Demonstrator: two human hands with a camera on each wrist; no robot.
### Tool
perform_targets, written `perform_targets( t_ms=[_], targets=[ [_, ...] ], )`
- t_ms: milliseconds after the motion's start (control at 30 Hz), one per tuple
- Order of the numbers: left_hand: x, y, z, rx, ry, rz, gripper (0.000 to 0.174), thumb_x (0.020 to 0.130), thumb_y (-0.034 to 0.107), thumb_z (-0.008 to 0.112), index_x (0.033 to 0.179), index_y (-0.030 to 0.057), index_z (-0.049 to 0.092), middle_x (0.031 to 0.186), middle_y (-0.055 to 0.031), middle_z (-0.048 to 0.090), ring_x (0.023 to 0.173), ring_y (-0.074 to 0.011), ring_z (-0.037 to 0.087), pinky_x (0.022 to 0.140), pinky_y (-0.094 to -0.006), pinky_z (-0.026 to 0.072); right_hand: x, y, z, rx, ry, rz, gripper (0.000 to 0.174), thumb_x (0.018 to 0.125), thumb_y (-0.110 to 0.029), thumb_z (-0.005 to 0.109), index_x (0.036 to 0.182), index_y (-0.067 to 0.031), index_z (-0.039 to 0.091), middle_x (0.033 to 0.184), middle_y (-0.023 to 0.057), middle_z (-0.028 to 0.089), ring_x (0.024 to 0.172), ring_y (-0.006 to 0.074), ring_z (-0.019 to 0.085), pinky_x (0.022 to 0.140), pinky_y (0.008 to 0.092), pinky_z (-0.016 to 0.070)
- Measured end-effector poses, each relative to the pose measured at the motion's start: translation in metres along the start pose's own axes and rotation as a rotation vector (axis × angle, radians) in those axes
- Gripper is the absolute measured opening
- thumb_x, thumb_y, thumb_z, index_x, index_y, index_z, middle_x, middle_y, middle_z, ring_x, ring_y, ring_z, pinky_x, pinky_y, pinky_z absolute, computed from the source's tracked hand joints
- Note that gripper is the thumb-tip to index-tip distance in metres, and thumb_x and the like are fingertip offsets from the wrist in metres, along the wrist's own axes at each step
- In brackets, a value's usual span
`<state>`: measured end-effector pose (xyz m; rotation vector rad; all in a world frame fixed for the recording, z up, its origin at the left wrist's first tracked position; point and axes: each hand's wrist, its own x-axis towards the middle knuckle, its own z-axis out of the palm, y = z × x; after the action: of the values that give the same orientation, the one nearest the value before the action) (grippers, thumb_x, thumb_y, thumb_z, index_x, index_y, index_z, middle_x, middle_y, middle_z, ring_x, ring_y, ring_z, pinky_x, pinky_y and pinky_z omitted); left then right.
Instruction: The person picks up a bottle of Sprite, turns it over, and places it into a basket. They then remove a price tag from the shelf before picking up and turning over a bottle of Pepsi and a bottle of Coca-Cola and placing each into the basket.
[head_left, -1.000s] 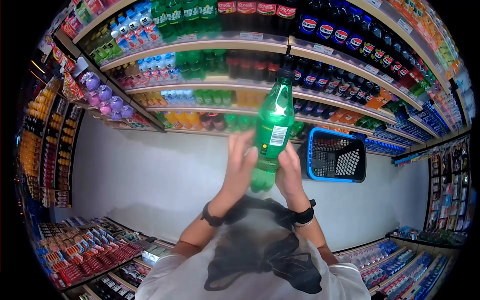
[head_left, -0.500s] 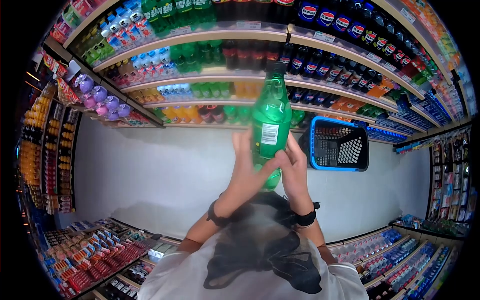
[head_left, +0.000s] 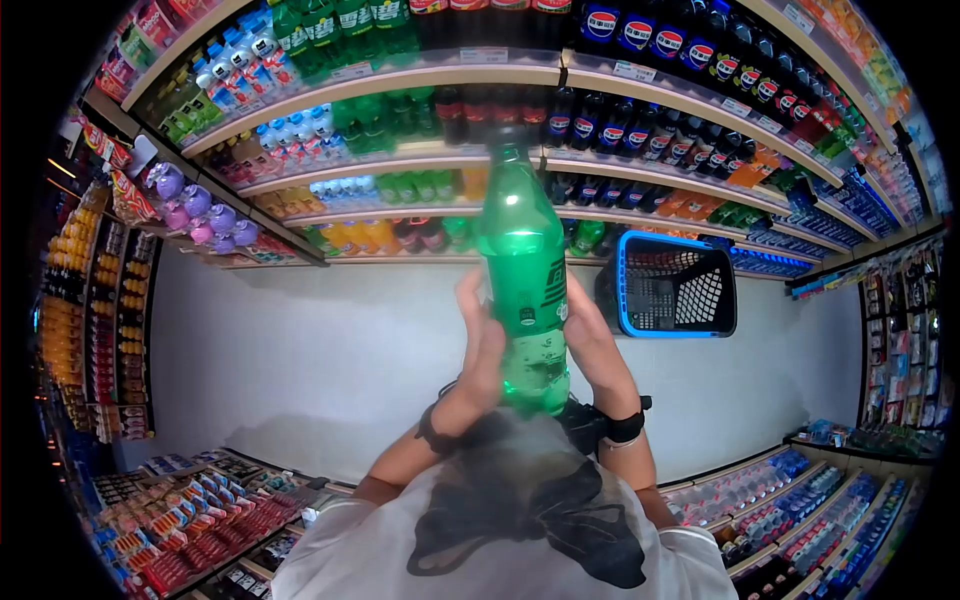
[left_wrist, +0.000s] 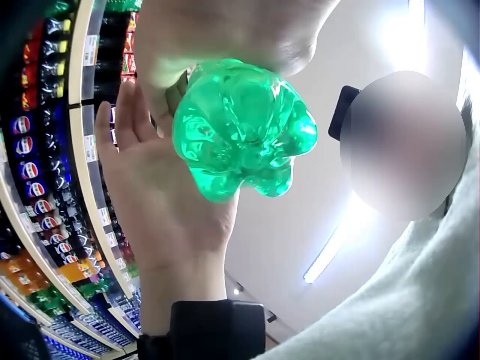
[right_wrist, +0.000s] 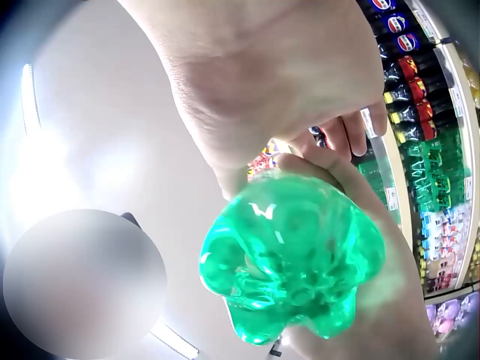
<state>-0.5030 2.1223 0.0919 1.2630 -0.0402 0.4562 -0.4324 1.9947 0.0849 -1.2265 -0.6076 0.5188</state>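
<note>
A large green plastic soda bottle (head_left: 525,270) is held between both hands in front of the chest, its dark cap towards the shelves and its base towards the body. Blurred print shows on the label's right side. My left hand (head_left: 478,345) holds the bottle's left side low down, thumb along it. On the opposite side my right hand (head_left: 598,345) holds it, with its fingers partly hidden behind. Both wrist views look up at the lobed base of the bottle (left_wrist: 244,135). In the left wrist view the right hand (left_wrist: 169,187) has several fingers extended past the bottle.
A black shopping basket (head_left: 625,285) with a blue rim stands on the floor to the right. Shelves (head_left: 490,60) packed with drink bottles run across the front. Purple and pink round containers (head_left: 195,205) hang at the left, and more stocked shelves (head_left: 190,520) lie behind.
The bottle has turned about its length: its barcode has gone from the front and other print shows. It has come slightly left and nearer the body, with both hands shifting around it.
</note>
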Motion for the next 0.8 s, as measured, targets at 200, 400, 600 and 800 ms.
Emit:
perform_targets(
  t_ms=[200,400,600,800],
  targets=[
    [-0.007,-0.01,-0.017,-0.019,-0.11,-0.076,0.049,0.097,0.046,0.037,0.121,0.0055,0.024,0.116,-0.0174,0.045,0.099,-0.0164,0.049,0.083,-0.028,0.0431,-0.009,0.009,0.005,0.098,-0.006,0.015,0.079,0.083,-0.019,0.05,0.147,0.0022,0.009,0.149,0.0145,0.021,0.14,0.0224,0.017,0.111,0.0302,0.0144],
    [-0.016,-0.021,0.0,0.212,-0.152,-0.027,0.075,0.091,0.053,0.044,0.129,-0.0016,0.01,0.128,-0.0213,0.032,0.117,-0.0241,0.038,0.099,-0.0374,0.0328,-0.015,0.013,0.006,0.123,0.148,0.071,0.085,0.084,-0.047,0.05,0.146,-0.0002,0.017,0.139,0.0146,0.036,0.125,0.0223,0.039,0.103,0.0323,0.0326],
    [-0.011,-0.022,-0.007,0.339,-0.22,0.062,0.08,0.092,0.06,0.036,0.134,-0.0047,0.013,0.132,-0.0229,0.026,0.132,-0.0296,0.023,0.107,-0.0407,0.0212,-0.005,0.011,0.022,0.356,0.187,-0.026,0.079,0.079,-0.05,0.053,0.138,-0.0035,0.03,0.131,0.0163,0.043,0.117,0.0285,0.047,0.098,0.0407,0.0395],
    [-0.015,-0.004,-0.002,0.264,-0.149,-0.076,0.062,0.093,0.035,0.052,0.131,-0.0029,0.021,0.125,-0.0228,0.037,0.124,-0.0314,0.037,0.102,-0.0401,0.0292,-0.009,-0.008,0.036,0.143,0.176,-0.116,0.085,0.084,-0.044,0.052,0.146,-0.0034,0.011,0.143,0.0221,0.032,0.129,0.0364,0.038,0.108,0.0476,0.0278]
  ],
)
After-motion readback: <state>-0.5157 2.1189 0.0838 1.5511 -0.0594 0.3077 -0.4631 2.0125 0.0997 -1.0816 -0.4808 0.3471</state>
